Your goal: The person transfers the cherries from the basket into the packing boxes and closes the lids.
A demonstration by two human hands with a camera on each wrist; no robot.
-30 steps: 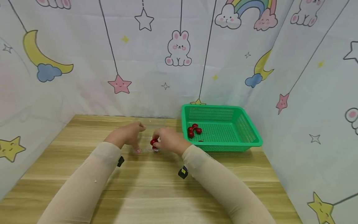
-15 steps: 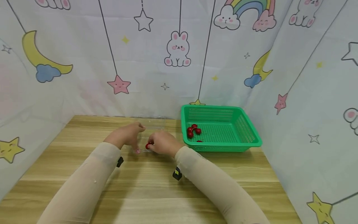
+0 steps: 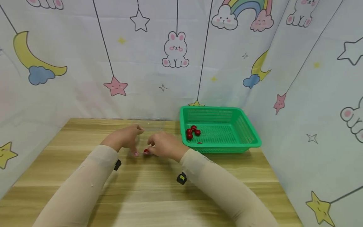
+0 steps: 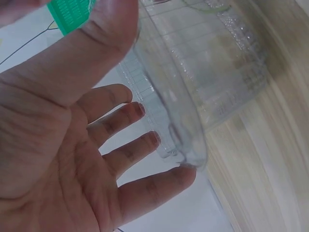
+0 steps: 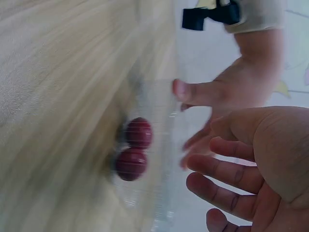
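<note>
A clear plastic box stands on the table between the hands, its lid raised towards the wall. Two red cherries lie inside it, seen through the wall in the right wrist view; one cherry shows in the head view. My left hand is at the box's left side, extended fingers touching its plastic edge. Over the box's right part, my right hand has loosely bent fingers with nothing between them.
To the right, a green plastic basket holds several cherries in its left part, one mostly hidden by the front rim. A patterned cloth wall rises behind the table.
My right hand has carried a cherry leftwards and down into the box, then let go of it. The left hand has stayed beside the box. The head view has shifted slightly.
</note>
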